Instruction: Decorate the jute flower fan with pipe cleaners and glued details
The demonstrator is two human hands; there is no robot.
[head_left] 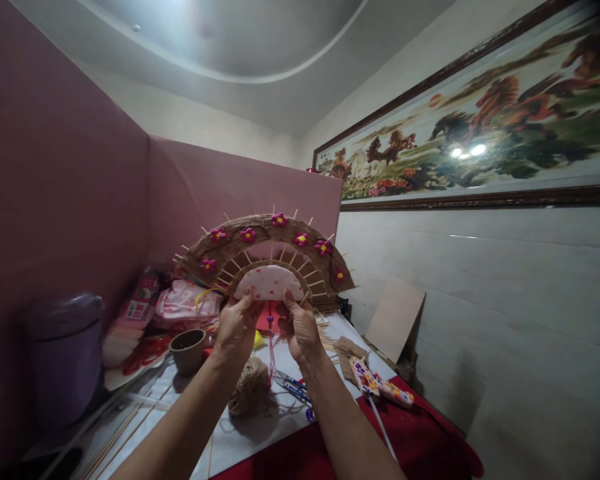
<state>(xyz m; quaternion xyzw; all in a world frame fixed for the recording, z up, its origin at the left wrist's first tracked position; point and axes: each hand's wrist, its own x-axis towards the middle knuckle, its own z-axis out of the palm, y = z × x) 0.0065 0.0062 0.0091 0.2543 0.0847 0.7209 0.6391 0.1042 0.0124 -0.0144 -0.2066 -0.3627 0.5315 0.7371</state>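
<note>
A handmade fan (275, 230) of brown twine wound over thin sticks is held up above the table, its arc upward. Pink clay-like flowers with yellow centres dot the band, and a pale half-round piece with red spots (267, 281) covers its base. My left hand (237, 323) pinches the lower left of that base, thumb in front. On the lower right, my right hand (300, 325) grips it the same way. Between the hands hangs a pink tassel with a purple bead (270, 319). The fingers behind the fan are partly hidden.
Below lie a ball of twine (250, 390), blue-handled scissors (295, 387) and a brown cup (188, 351). At the right, a flower-patterned glue gun (380, 383) rests on red cloth (405, 440). A purple bin (65, 360) stands left. Thin sticks lie front left.
</note>
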